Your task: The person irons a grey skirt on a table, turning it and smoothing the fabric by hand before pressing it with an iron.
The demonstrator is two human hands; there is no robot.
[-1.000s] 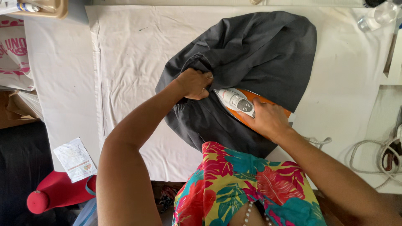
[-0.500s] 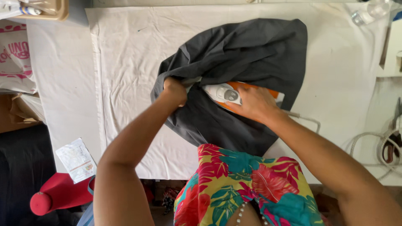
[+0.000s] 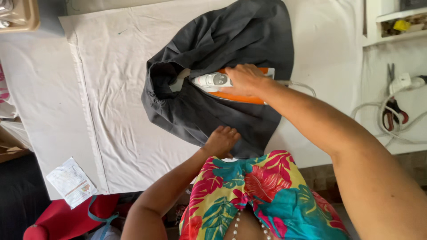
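Dark grey cloth (image 3: 231,44) lies crumpled on the white sheet (image 3: 120,89), and on it we close our right hand (image 3: 243,79) around the iron (image 3: 213,81). Our left hand (image 3: 221,141), fingers loosely spread, presses the cloth's near edge. Left of the cloth, off the sheet, lies a white printed leaflet (image 3: 71,182); right of it, scissors (image 3: 392,109) among white cables (image 3: 378,120).
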